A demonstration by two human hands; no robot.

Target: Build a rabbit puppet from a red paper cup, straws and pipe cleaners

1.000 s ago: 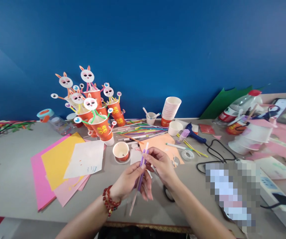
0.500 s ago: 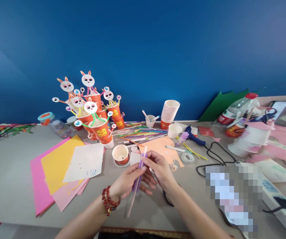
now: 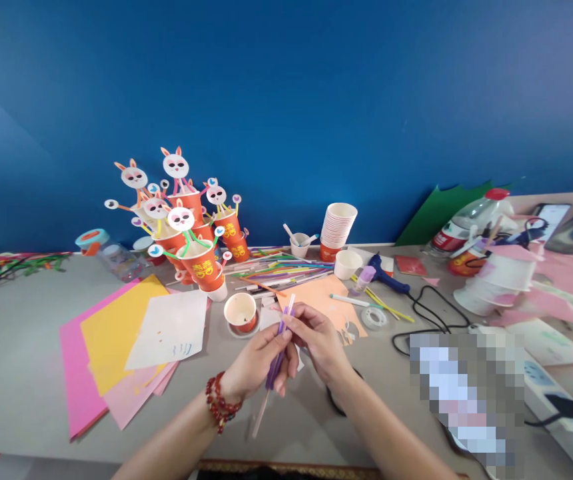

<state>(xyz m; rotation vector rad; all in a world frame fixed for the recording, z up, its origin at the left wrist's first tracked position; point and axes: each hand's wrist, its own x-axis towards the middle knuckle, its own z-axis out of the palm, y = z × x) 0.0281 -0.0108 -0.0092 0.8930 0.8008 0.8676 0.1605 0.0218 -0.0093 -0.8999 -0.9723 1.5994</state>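
Both of my hands meet over the front of the table, around a thin clear straw [image 3: 260,417] that slants down toward me. Purple strips [image 3: 271,380], perhaps pipe cleaners, lie along the straw. My left hand [image 3: 254,360], with a red bead bracelet, grips straw and strips between thumb and fingers. Near the straw's upper end, my right hand [image 3: 319,337] pinches the same bundle with thumb and forefinger. Just beyond the hands stands a paper cup [image 3: 241,312], and orange paper [image 3: 311,300] lies behind them.
Rabbit figures in red cups [image 3: 201,263] stand at back left, near coloured paper sheets [image 3: 84,360]. Pens and sticks [image 3: 286,270], stacked cups [image 3: 339,227] and a blue glue gun [image 3: 386,275] line the back. A power strip [image 3: 541,383] and cables lie right.
My left fingers have curled in closer around the purple strips and straw. Both hands stay in nearly the same place, and the view has shifted slightly.
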